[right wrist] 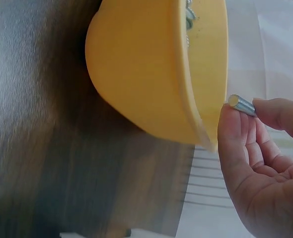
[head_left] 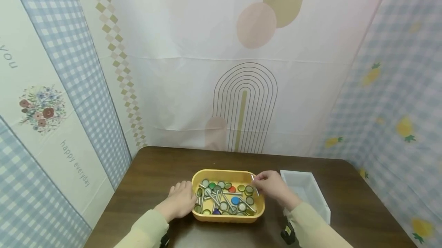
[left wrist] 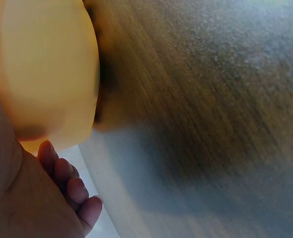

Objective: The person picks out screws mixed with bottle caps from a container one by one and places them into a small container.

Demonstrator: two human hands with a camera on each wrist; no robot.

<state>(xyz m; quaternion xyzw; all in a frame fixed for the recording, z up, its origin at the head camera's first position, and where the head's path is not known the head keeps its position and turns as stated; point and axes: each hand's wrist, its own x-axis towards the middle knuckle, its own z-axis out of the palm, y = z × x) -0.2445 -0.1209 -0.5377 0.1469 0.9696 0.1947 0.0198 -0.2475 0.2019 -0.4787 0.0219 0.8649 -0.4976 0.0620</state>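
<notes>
A yellow oval tub [head_left: 226, 219] holds many bottle caps, such as a blue cap [head_left: 235, 200], mixed with long silver bolts [head_left: 228, 203]. My left hand [head_left: 182, 200] rests against the tub's left end; in the left wrist view its fingers [left wrist: 77, 191] lie loosely bent beside the tub's wall. Above the tub's right end, my right hand [head_left: 272, 185] pinches one bolt [head_left: 255, 185] between thumb and fingertips. The right wrist view shows the round end of this bolt [right wrist: 242, 104] pointing at the camera, just outside the tub's rim.
A white tray [head_left: 322, 195] stands right of the tub, partly behind my right forearm. Both stand on a dark brown wooden table [head_left: 165, 163]. A patterned cloth [head_left: 179, 87] hangs behind the table, and checked cloths hang at both sides.
</notes>
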